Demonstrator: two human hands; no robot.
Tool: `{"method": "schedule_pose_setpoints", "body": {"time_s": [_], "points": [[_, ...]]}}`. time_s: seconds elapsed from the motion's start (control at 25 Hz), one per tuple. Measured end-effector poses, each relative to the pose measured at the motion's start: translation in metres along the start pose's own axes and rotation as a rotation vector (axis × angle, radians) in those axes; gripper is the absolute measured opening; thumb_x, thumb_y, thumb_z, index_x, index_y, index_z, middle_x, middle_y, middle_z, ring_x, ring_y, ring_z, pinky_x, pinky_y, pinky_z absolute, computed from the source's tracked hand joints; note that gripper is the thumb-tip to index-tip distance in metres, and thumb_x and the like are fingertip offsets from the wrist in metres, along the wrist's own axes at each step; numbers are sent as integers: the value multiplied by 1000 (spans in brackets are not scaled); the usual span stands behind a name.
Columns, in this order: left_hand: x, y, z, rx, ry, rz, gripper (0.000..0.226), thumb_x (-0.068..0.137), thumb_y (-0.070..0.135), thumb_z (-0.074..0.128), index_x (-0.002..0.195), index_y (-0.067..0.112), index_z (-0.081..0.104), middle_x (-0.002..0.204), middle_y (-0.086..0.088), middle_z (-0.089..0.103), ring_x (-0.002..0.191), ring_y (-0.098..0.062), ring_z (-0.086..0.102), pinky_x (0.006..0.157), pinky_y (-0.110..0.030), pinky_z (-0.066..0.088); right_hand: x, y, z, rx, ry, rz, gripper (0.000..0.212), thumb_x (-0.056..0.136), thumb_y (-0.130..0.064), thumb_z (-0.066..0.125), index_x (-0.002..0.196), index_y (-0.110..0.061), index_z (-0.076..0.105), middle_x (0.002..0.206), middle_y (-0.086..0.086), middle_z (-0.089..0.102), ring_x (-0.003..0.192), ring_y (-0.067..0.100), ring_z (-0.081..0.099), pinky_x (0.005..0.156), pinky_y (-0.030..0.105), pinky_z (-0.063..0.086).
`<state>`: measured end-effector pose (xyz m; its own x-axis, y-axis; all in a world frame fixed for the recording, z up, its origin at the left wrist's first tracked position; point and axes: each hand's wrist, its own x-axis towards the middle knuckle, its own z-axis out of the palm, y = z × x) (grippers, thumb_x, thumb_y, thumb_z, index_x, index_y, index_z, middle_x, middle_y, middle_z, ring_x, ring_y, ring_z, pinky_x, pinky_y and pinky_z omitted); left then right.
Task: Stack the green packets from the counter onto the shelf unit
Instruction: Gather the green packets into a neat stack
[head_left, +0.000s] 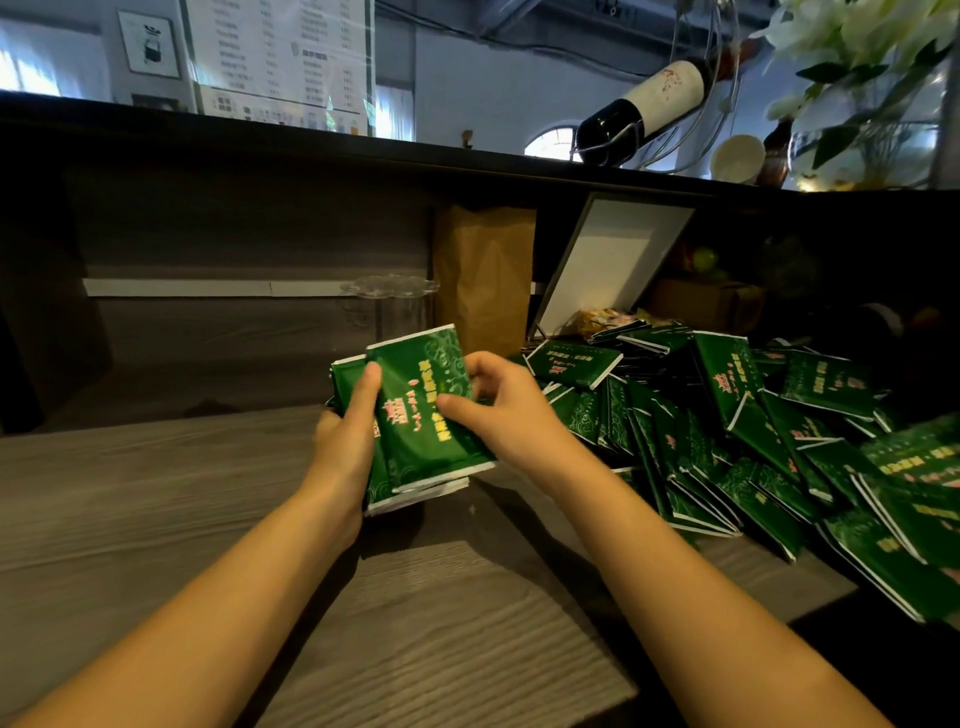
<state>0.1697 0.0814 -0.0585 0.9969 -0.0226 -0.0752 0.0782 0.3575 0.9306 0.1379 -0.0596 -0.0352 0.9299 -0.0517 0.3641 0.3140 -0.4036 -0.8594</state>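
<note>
— While both your hands are up like that, what have they got?

— My left hand (345, 441) grips a bundle of green packets (426, 415) from below and from the left side, with the thumb laid across the face of the top packet. My right hand (498, 410) holds the same bundle on its right edge, thumb on the printed face and fingers curled round behind it.

— Is the bundle resting on anything?

— No, I hold it tilted in the air above the grey wood-grain counter (156, 493), with its white-edged ends showing at the bottom.

— And the others?

— A loose pile of green packets (727, 415) lies on the counter just to my right, heaped and overlapping every way, some flat and some on edge. It spreads out to the right edge of the view.

— What stands behind?

— A brown paper bag (483, 275) is upright against the dark back wall, with a white board (613, 260) leaning beside it. Up on the ledge (311, 140) above, a wine bottle (644, 109) lies slanted in a wire holder.
</note>
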Motion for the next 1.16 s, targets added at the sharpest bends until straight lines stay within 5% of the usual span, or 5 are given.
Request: {"method": "schedule_pose_setpoints", "body": {"time_s": [0.16, 0.4, 0.72, 0.92, 1.16], "points": [[-3, 2, -5, 51, -30, 8, 50, 79, 33, 72, 122, 13, 54, 105, -11, 70, 87, -26, 69, 70, -35, 55, -2, 3, 14, -271, 14, -119, 31, 80, -38, 69, 106, -25, 58, 89, 3, 67, 86, 21, 64, 78, 47, 54], [9, 15, -19, 15, 61, 19, 61, 79, 38, 71, 126, 9, 47, 111, -12, 66, 90, -26, 67, 75, -37, 53, 13, 21, -7, -373, 141, 25, 22, 95, -26, 50, 113, -19, 60, 88, 7, 66, 79, 23, 61, 81, 48, 52], [15, 18, -29, -33, 77, 2, 61, 80, 35, 70, 130, 9, 46, 114, -12, 65, 87, -24, 66, 68, -34, 52, 32, 55, 1, -855, -113, 369, 78, 86, -64, 47, 145, -17, 28, 148, 16, 35, 135, 37, 32, 108, 46, 31], [17, 16, -30, -23, 64, -5, 62, 80, 35, 71, 130, 8, 46, 113, -13, 65, 91, -27, 66, 76, -38, 53, 30, 51, 0, -957, -297, 417, 73, 90, -62, 40, 150, -28, 16, 157, 19, 12, 144, 36, 10, 115, 51, 12], [17, 14, -31, 3, 62, -4, 62, 79, 36, 71, 129, 9, 45, 113, -12, 65, 90, -26, 66, 75, -38, 52, 28, 55, -21, -874, -280, 360, 53, 93, -50, 46, 138, -22, 42, 142, 13, 44, 126, 33, 45, 103, 46, 39]]}}
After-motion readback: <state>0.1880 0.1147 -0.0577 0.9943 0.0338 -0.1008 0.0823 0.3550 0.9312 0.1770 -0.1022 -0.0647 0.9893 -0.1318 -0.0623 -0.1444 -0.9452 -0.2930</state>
